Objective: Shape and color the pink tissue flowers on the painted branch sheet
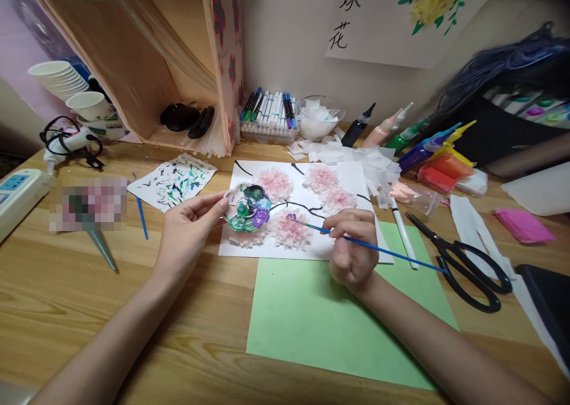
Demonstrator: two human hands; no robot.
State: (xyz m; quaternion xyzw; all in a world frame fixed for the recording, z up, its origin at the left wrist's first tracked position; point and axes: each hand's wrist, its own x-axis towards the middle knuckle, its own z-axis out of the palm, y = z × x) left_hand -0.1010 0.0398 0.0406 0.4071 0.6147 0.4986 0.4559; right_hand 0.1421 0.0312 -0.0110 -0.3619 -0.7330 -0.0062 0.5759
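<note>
My left hand (189, 227) holds a small clear paint palette (247, 209) by its rim, its wells smeared green, blue and purple, just above the left part of a white sheet (351, 179). The sheet carries black branches and several pink tissue flowers (276, 183). My right hand (351, 244) grips a thin blue paintbrush (378, 250) like a pen, its purple-loaded tip over a pink flower (289, 230) at the sheet's lower middle.
A green paper (320, 322) lies on the wooden desk under my right wrist. Black scissors (463, 262), a white pen (403, 233) and paint bottles (427, 146) are to the right. Markers (267, 117), a tissue bowl (318, 120), paper cups (66, 84) and a second brush (141, 215) sit behind and left.
</note>
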